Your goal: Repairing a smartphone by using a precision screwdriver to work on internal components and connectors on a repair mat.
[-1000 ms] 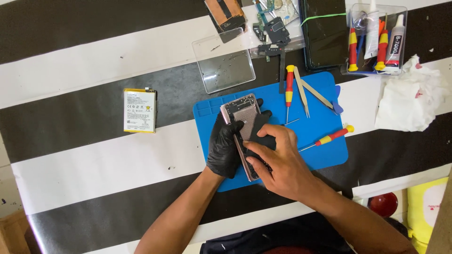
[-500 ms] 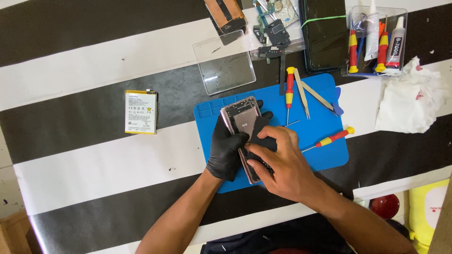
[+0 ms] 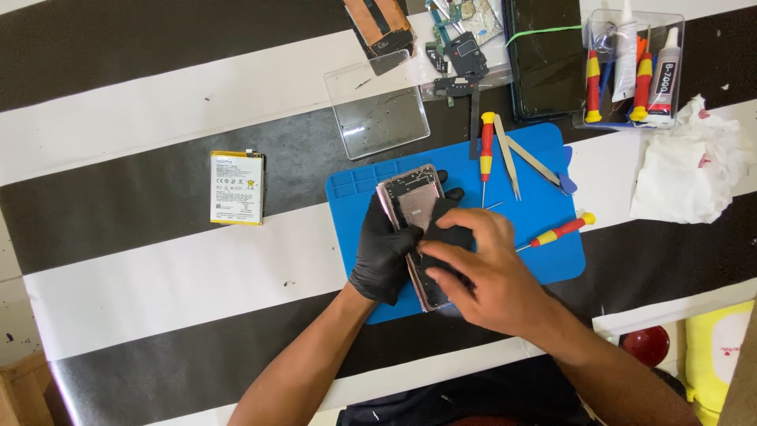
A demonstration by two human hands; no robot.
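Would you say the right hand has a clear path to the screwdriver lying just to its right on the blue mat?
Probably yes: the right hand rests on the phone, and the screwdriver lies close by on bare mat with nothing between.

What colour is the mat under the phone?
Blue mat, seen best in the head view, lying under the opened phone.

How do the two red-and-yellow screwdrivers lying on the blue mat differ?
The upper screwdriver lies nearly straight up and down beside the tweezers; the lower screwdriver lies slanted near the blue mat's right edge. The lower one's tip points toward the right hand; the upper one's tip points down. Both lie untouched.
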